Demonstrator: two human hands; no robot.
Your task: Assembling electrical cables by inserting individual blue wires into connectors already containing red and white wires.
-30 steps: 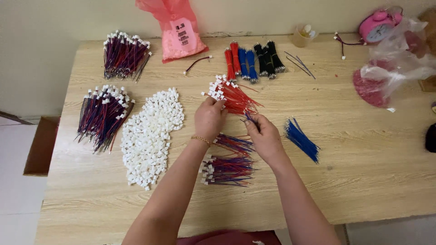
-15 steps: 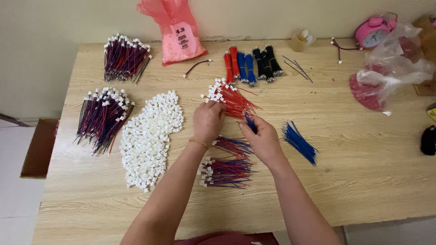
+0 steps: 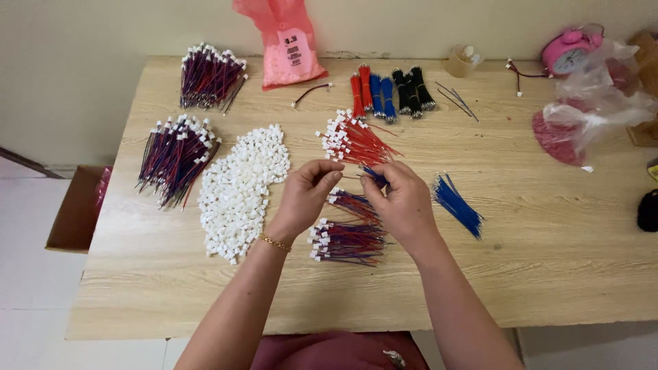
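While pinched between both hands — left hand (image 3: 306, 195), right hand (image 3: 401, 202) — above mid-tabletop (image 3: 548, 274): blue wire (image 3: 373, 176), likely light, limp, best gripped near its end; white connectors (image 3: 236, 192) heaped left.

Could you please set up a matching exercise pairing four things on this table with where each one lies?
Things:
1. pink bag
2. pile of white plugs
3. loose blue wires
4. pink clock

Places:
a. just beyond the right hand
b. far right corner
c. far edge, near the middle
d. beside the left hand

Pairs: 1-c, 2-d, 3-a, 4-b.
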